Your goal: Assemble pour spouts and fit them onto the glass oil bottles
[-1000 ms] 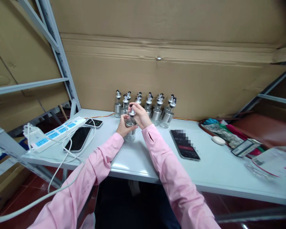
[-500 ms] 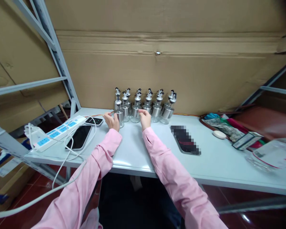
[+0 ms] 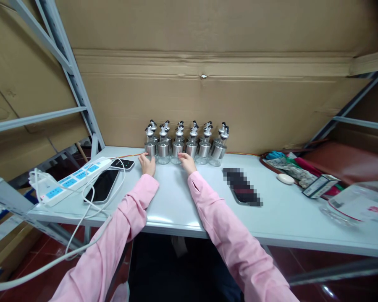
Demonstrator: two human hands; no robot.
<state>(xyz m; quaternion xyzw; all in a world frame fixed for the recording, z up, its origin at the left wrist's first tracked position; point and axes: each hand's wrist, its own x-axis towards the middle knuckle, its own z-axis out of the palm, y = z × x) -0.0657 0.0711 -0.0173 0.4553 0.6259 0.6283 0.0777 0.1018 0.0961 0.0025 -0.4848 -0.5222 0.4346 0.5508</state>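
Several glass oil bottles with steel sleeves and pouring spouts stand upright in two rows at the back of the table. My left hand (image 3: 147,164) is at the base of the leftmost front oil bottle (image 3: 150,148), thumb and fingers apart; I cannot tell whether it touches the glass. My right hand (image 3: 187,162) is open in front of the third front oil bottle (image 3: 177,148) and the fourth front oil bottle (image 3: 191,148), fingers stretched to the left. At the right end stands another front oil bottle (image 3: 218,153). The back bottles are partly hidden.
On the left lie a white power strip (image 3: 78,178), a phone (image 3: 102,186), a small black device (image 3: 122,164) and loose white cables. A pixelated phone (image 3: 242,186) lies right of my hands. Farther right are a white oval object (image 3: 285,179), a small box (image 3: 320,186) and clear plastic packaging (image 3: 349,205). Cardboard (image 3: 208,100) stands behind.
The leftmost front bottle has moved back and left, into line with the front row. My left hand has loosened beside it. My right hand's fingers have spread, and the view has shifted slightly.
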